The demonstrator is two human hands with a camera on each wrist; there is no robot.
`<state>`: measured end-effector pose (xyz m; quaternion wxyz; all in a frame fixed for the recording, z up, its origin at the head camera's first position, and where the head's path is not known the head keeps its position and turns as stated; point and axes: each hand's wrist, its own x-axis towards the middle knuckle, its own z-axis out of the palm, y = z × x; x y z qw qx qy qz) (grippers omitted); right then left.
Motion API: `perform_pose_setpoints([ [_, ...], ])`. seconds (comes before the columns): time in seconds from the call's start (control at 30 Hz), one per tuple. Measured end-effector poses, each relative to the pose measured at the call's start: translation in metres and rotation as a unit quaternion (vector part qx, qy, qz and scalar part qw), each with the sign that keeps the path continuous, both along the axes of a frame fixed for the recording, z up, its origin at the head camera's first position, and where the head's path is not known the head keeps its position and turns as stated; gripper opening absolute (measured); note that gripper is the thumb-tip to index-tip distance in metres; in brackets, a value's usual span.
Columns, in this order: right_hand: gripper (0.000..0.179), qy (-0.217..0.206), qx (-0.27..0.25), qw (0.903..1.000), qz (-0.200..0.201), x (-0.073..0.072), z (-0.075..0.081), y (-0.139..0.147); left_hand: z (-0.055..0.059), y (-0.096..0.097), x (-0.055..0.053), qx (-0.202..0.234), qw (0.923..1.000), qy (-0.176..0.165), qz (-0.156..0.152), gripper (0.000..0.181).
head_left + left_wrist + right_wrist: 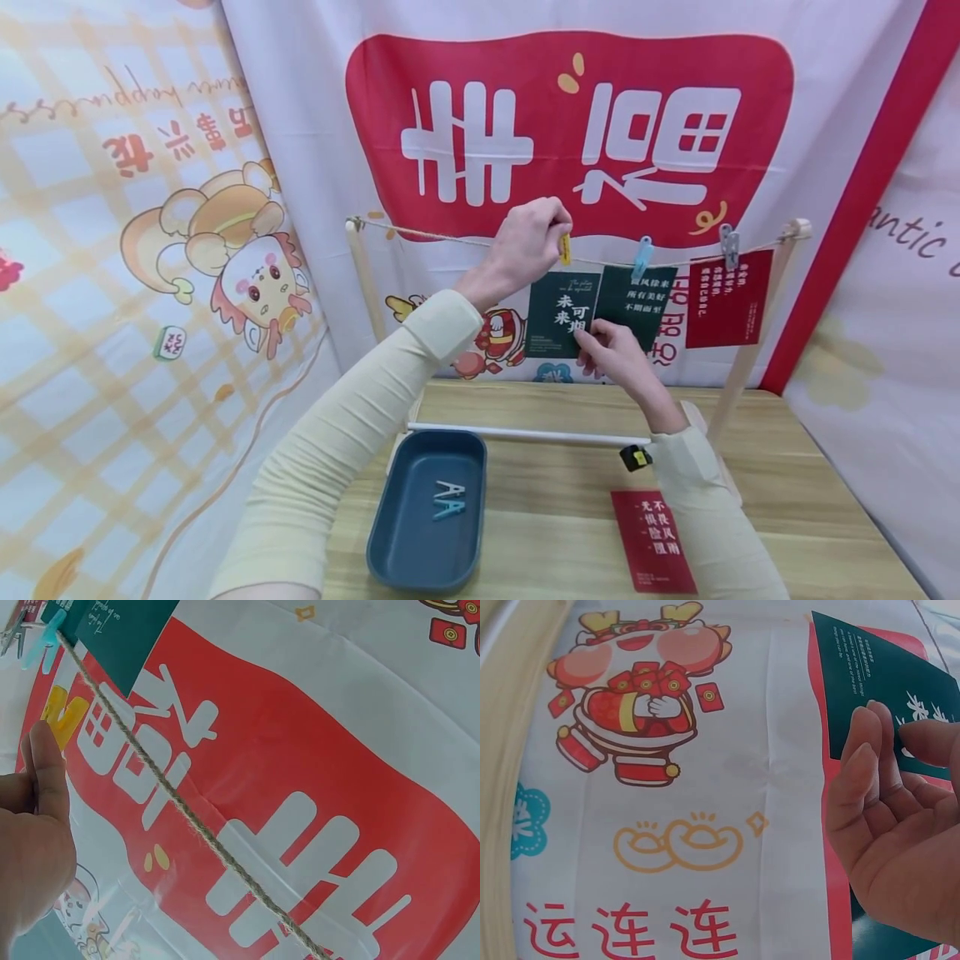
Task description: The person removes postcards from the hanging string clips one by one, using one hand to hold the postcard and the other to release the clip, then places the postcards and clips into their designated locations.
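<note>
Your L hand (528, 237) pinches a yellow clip (566, 250) nr the rope (186, 810); R hand (618, 354) pinches the lower right of an unclipped green card (547, 337), just below rope. Prob. mid-pegging: next move likely calls for aligning card w/ rope, then fitting clip over both.

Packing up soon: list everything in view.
Table: 1, tan, below
Frame: 1, pale, on table
Bar: 1, white, frame base
String: 1, tan, across frame
Tray: 1, blue, on table
Green cards: 2, green, right hand, string
Red cards: 2, red, string, table
Pegs: at least 5, blue, grey, yellow, string, tray, left hand
Gadget: 1, black, near right sleeve
Cloth walls: 3, multicoloured, left, back, right
Sleeves: 2, cream, both arms
Hands: 2, bare, centre
</note>
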<state>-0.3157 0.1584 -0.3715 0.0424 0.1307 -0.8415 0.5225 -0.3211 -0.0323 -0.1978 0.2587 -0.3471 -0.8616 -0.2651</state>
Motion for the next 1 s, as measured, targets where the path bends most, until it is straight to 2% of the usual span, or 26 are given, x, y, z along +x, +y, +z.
perform_pose_setpoints([
  [0.23,0.040,-0.008,0.019,0.9998,-0.001,0.005,-0.008,0.005,-0.003,-0.008,0.000,0.028,0.9989,-0.037,-0.009,0.022],
  [0.47,0.041,-0.021,0.018,0.9994,0.021,0.014,-0.018,0.010,-0.005,-0.027,0.002,0.071,0.9951,-0.063,-0.026,0.033],
  [0.63,0.038,-0.011,0.023,0.9988,0.042,0.021,-0.029,0.017,-0.006,-0.042,0.005,0.090,0.9918,-0.090,-0.014,0.044],
  [0.77,0.037,-0.017,0.018,0.9989,0.041,0.028,-0.040,0.026,-0.008,-0.051,0.009,0.081,0.9904,-0.112,-0.003,0.048],
  [1.0,0.037,-0.042,0.018,0.9977,0.050,0.042,-0.061,0.034,-0.015,-0.067,0.016,0.094,0.9834,-0.150,-0.042,0.042],
])
